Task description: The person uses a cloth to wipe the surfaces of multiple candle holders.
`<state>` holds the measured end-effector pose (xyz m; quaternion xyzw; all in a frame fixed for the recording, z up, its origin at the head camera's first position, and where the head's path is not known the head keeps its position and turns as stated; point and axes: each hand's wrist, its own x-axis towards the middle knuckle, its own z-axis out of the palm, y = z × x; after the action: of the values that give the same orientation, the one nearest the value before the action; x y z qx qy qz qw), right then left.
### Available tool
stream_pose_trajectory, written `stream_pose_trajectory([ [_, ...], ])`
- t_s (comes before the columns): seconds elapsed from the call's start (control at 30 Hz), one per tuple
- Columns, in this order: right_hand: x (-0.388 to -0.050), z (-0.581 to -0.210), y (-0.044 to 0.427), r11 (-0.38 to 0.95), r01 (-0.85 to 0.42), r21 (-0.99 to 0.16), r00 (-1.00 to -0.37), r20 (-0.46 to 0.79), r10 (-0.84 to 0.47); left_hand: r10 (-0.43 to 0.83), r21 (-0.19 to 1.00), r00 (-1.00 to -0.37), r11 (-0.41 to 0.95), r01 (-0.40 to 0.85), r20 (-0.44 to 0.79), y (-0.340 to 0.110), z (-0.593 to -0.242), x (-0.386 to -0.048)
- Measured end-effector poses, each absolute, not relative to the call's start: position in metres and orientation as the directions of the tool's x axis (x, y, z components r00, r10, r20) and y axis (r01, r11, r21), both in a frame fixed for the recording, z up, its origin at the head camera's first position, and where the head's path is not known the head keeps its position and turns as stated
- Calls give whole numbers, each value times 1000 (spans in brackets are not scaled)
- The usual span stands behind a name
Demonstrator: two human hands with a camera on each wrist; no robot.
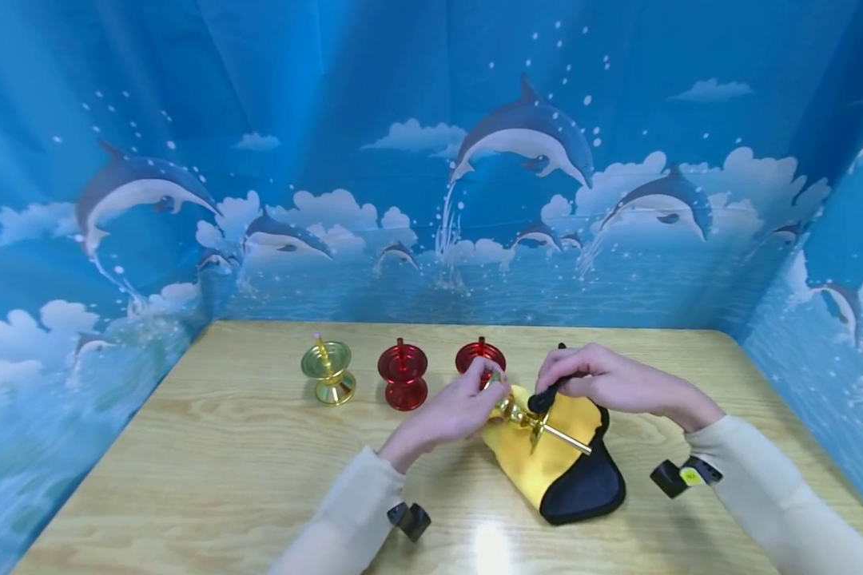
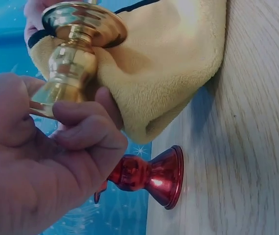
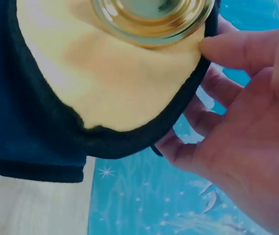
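Note:
My left hand [image 1: 455, 410] pinches the foot of a shiny gold candle holder [image 2: 72, 64], tilted on its side with its dish towards the right hand. A thin gold rod [image 1: 566, 438] sticks out beyond the dish. Behind and under the holder hangs a yellow fleecy cloth [image 1: 521, 467] with black trim and a dark section at its lower right. By its black edge my right hand [image 1: 607, 378] pinches this cloth, thumb against fingers, as the right wrist view shows. There the dish [image 3: 154, 29] lies against the yellow side; the rest of the holder is out of frame.
Along the back of the wooden table [image 1: 223, 431] stand a green-gold holder [image 1: 334, 387], a red holder [image 1: 406, 391] and a second red holder [image 1: 472, 355], partly hidden by my left hand. A blue dolphin-print curtain [image 1: 374, 120] surrounds the table's back and sides.

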<state>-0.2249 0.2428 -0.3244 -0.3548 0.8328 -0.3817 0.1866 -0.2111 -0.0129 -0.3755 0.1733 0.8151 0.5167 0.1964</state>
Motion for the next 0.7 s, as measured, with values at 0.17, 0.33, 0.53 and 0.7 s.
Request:
stream_pose_trajectory([
  [0.17,-220,-321,238,499,-512,-699,-690,-11,-724,481,903,-868,417,105,-121,-11,-376,-211],
  [0.33,-215,-322,235,540,-564,-625,-714,41,-699,542,957,-828,288,22,-144,-15,-377,-211],
  [0.53,-212,-327,237,560,-563,-607,-738,64,-672,625,978,-755,178,-110,-199,-22,-381,-215],
  [0.7,-209,-326,236,565,-579,-588,-740,89,-666,655,983,-735,146,-107,-177,-26,-383,-217],
])
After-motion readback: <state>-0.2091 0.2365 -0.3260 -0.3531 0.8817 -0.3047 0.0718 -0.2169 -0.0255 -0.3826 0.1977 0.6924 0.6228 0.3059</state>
